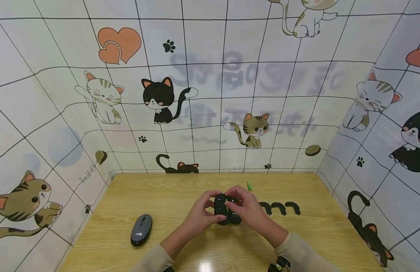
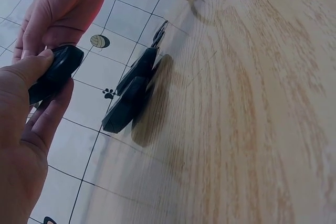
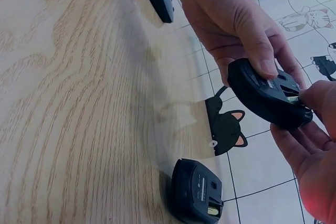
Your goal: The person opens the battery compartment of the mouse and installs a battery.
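Bright head view, glare on table (image 1: 169, 200); dimmer wrist views

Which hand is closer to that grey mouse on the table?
Left. The left hand is to the right of the grey mouse; the right hand is farther along that same side.

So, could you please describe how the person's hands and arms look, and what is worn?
The left hand and right hand wear no gloves. Both arms have long, plain beige sleeves. By the right sleeve shows a black device with a yellowish-green patch; by the left, only a dark edge.
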Demonstrator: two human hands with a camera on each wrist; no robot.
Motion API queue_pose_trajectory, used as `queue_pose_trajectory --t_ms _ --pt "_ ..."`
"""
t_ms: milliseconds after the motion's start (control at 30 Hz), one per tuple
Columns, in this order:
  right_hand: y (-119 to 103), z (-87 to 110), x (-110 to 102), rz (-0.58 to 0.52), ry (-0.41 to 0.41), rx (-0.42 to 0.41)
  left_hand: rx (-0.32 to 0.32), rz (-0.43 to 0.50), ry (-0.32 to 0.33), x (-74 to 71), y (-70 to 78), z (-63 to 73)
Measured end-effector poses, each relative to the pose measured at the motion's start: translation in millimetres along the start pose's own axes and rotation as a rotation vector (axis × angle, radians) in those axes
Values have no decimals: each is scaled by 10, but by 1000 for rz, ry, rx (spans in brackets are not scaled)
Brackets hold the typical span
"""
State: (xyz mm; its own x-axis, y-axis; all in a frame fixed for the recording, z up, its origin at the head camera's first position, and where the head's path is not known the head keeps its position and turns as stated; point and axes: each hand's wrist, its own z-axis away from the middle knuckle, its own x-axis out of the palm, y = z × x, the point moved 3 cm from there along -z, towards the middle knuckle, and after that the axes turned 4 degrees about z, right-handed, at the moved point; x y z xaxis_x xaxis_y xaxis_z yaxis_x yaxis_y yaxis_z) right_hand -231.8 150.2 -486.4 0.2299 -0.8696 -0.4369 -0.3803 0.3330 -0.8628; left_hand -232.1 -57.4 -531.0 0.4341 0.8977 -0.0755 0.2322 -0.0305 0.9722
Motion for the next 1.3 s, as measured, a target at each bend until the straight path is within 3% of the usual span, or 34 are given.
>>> queue_pose_trajectory --t_ms 533,900,1300 --pt "39 10 -4 -11 16 9 4 -37 -6 15 22 -18" --pt "51 6 8 -5 34 10 12 -15 -12 10 -10 -23" --pt "83 24 9 -39 7 27 -31 36 -12 -2 -39 -3"
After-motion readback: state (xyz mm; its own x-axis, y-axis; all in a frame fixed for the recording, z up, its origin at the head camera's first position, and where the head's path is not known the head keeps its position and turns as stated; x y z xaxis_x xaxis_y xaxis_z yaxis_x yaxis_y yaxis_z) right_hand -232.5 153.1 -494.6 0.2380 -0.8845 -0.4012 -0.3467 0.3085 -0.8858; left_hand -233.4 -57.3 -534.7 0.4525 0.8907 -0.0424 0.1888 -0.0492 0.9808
